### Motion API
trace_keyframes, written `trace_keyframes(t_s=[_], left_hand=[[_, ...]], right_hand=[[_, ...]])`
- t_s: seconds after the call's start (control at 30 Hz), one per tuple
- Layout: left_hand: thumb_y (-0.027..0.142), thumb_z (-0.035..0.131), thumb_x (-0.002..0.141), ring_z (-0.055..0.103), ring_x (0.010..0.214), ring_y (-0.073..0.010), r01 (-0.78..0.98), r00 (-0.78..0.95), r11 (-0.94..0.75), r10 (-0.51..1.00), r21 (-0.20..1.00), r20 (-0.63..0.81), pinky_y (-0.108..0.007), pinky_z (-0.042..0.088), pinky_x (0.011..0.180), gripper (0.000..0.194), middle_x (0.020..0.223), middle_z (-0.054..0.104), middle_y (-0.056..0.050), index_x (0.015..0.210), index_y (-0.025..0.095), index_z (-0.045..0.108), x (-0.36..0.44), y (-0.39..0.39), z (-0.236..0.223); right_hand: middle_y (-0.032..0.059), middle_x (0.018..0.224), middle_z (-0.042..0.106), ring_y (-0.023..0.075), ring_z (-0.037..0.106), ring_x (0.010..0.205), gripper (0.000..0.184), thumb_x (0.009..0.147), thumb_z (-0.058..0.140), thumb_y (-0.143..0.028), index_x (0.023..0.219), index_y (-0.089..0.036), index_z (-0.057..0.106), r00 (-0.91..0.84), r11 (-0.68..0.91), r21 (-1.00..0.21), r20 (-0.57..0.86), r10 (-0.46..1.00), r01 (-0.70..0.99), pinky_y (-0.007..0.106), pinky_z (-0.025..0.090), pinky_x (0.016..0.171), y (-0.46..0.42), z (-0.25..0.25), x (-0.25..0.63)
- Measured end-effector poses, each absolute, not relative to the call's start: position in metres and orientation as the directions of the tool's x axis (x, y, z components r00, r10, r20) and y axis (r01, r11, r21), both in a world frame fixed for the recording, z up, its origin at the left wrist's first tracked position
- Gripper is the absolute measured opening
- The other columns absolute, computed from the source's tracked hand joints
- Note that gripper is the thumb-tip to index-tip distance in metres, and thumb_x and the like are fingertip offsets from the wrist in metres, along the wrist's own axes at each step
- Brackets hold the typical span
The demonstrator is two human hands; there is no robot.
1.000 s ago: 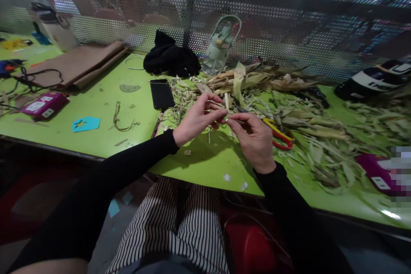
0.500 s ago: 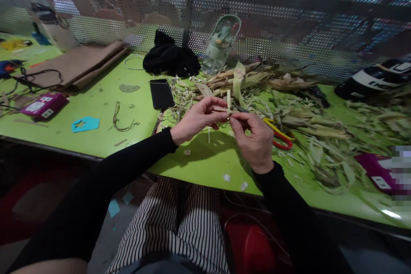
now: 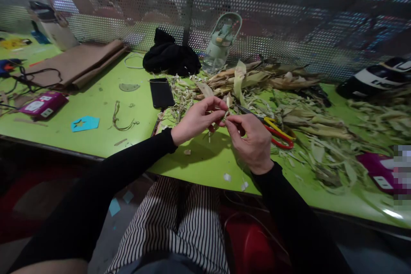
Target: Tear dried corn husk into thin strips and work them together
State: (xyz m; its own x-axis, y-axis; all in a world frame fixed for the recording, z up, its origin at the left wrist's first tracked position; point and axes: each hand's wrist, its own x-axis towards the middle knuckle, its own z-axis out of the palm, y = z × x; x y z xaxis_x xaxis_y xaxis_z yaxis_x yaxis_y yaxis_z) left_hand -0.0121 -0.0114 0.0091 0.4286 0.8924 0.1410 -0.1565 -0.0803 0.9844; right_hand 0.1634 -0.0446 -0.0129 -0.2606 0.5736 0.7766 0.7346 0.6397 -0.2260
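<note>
My left hand (image 3: 202, 117) is closed, its thumb and fingers pinching a small piece of pale corn husk (image 3: 227, 103) that sticks up above the fingertips. My right hand (image 3: 252, 139) is closed too, with thumb and forefinger pinched on the lower end of the same husk piece, close by the left fingertips. How the piece is folded or tied there is too small to tell. Just beyond my right hand lie scissors (image 3: 282, 137) with red and yellow handles. Behind both hands a heap of dried corn husks (image 3: 257, 79) spreads over the green table (image 3: 195, 162).
A black phone (image 3: 161, 93), a black cloth bundle (image 3: 170, 55) and a green water bottle (image 3: 218, 47) stand or lie behind my hands. On the left are a blue paper cutout (image 3: 85, 123), brown paper (image 3: 73, 62) and a purple power strip (image 3: 43, 105). Husk shreds (image 3: 324, 154) cover the right.
My right hand has shifted slightly left and down, its fingertips still pinched at the husk piece. More of the scissors now shows beyond it. My left hand has barely moved.
</note>
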Motion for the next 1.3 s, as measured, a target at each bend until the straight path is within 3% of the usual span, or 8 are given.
trace_keyframes(t_s=[0.13, 0.3, 0.5, 0.7, 1.0, 1.13, 1.3], left_hand=[[0.011, 0.062, 0.088, 0.058, 0.061, -0.0032, -0.096, 0.47, -0.144, 0.866, 0.985, 0.173, -0.016, 0.044, 0.054, 0.015, 0.081, 0.062, 0.003, 0.098, 0.016, 0.052, -0.0157, -0.0058, 0.005], [0.009, 0.062, 0.088, 0.058, 0.057, -0.0066, -0.071, 0.534, -0.064, 0.841, 0.995, 0.092, -0.02, 0.041, 0.053, 0.033, 0.067, 0.06, 0.007, 0.114, 0.017, 0.043, -0.0165, -0.0054, 0.0041], [0.015, 0.061, 0.092, 0.061, 0.057, -0.0058, -0.139, 0.476, -0.069, 0.87, 0.988, 0.128, -0.017, 0.038, 0.05, 0.025, 0.068, 0.06, 0.006, 0.109, 0.02, 0.044, -0.0146, -0.0055, 0.0032], [0.016, 0.059, 0.091, 0.066, 0.073, -0.0072, -0.126, 0.495, -0.154, 0.846, 0.98, 0.196, -0.02, 0.052, 0.066, 0.005, 0.084, 0.066, -0.001, 0.096, 0.015, 0.055, -0.0129, -0.0066, 0.0003], [0.036, 0.078, 0.079, 0.062, 0.085, -0.0105, -0.176, 0.535, -0.172, 0.81, 0.969, 0.241, -0.027, 0.053, 0.079, 0.036, 0.096, 0.064, -0.004, 0.099, 0.015, 0.057, -0.0171, -0.0041, 0.0005], [0.035, 0.082, 0.075, 0.061, 0.09, -0.0114, -0.235, 0.532, -0.182, 0.798, 0.955, 0.283, -0.028, 0.052, 0.084, 0.039, 0.099, 0.062, -0.004, 0.097, 0.015, 0.057, -0.0162, -0.0024, -0.0009], [0.03, 0.082, 0.077, 0.06, 0.088, -0.0094, -0.285, 0.513, -0.198, 0.795, 0.938, 0.324, -0.028, 0.052, 0.088, 0.035, 0.099, 0.061, -0.002, 0.097, 0.016, 0.057, -0.0166, -0.0055, 0.0025]], right_hand=[[0.0037, 0.084, 0.073, 0.0169, 0.062, 0.068, 0.011, 0.096, 0.062, -0.031, 0.088, -0.025, 0.067, -0.198, 0.623, -0.311, 0.767, 0.61, 0.718, 0.032, 0.05, 0.063, -0.047, -0.0096, 0.1632], [0.0007, 0.079, 0.067, 0.0145, 0.057, 0.062, 0.013, 0.094, 0.065, -0.037, 0.089, -0.024, 0.066, -0.104, 0.604, -0.468, 0.729, 0.676, 0.645, 0.03, 0.047, 0.059, -0.0444, -0.0105, 0.1662], [-0.0013, 0.076, 0.068, 0.0126, 0.058, 0.06, 0.018, 0.093, 0.066, -0.041, 0.091, -0.023, 0.066, -0.068, 0.531, -0.69, 0.577, 0.814, 0.493, 0.027, 0.047, 0.055, -0.0423, -0.012, 0.1661], [0.0007, 0.081, 0.069, 0.0136, 0.061, 0.064, 0.015, 0.093, 0.067, -0.037, 0.088, -0.023, 0.067, -0.111, 0.568, -0.623, 0.616, 0.78, 0.538, 0.028, 0.05, 0.06, -0.0436, -0.0104, 0.1642], [0.0023, 0.088, 0.071, 0.0158, 0.063, 0.07, 0.012, 0.095, 0.059, -0.032, 0.095, -0.024, 0.068, -0.131, 0.592, -0.601, 0.634, 0.762, 0.537, 0.031, 0.052, 0.064, -0.0426, -0.0115, 0.1691], [0.0023, 0.09, 0.07, 0.0162, 0.063, 0.072, 0.011, 0.096, 0.057, -0.028, 0.096, -0.025, 0.067, -0.147, 0.628, -0.569, 0.668, 0.729, 0.53, 0.031, 0.051, 0.064, -0.0444, -0.0096, 0.1691], [0.0006, 0.081, 0.068, 0.0153, 0.059, 0.065, 0.008, 0.094, 0.06, -0.024, 0.09, -0.025, 0.066, -0.146, 0.669, -0.44, 0.762, 0.631, 0.599, 0.031, 0.049, 0.061, -0.0477, -0.0074, 0.1688]])
